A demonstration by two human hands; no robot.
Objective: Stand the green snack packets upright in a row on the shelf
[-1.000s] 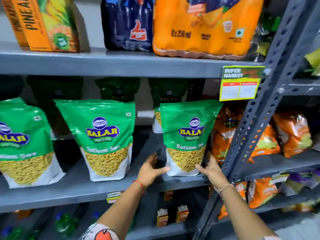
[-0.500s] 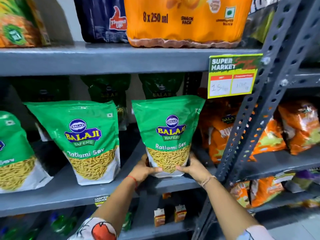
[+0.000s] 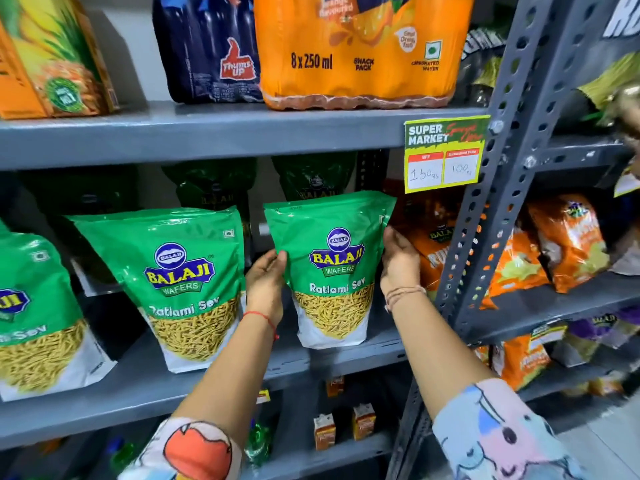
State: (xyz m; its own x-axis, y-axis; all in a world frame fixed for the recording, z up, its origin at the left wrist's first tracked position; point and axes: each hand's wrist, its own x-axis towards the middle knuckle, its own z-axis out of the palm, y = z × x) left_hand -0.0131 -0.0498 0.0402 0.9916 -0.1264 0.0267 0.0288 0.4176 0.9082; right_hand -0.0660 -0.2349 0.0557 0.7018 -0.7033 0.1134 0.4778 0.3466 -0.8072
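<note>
Three green snack packets stand upright in a front row on the grey middle shelf [image 3: 145,393]. The right green packet [image 3: 330,268] is held at mid-height between both hands: my left hand [image 3: 266,282] presses its left edge and my right hand [image 3: 398,259] its right edge. Its base rests on the shelf near the front lip. The middle packet [image 3: 180,282] stands just left of my left hand. The left packet [image 3: 34,313] is cut off by the frame edge. More green packets [image 3: 214,188] stand in shadow behind the front row.
Orange snack bags [image 3: 433,251] crowd right of the held packet, behind a grey perforated upright [image 3: 485,202]. A yellow price tag [image 3: 443,154] hangs from the upper shelf, which holds an orange drink pack [image 3: 360,50]. Small juice cartons [image 3: 343,427] sit below.
Both hands went from open near the right packet's base to gripping its bottom, then slid up to its sides. The view moved closer to the shelf.
</note>
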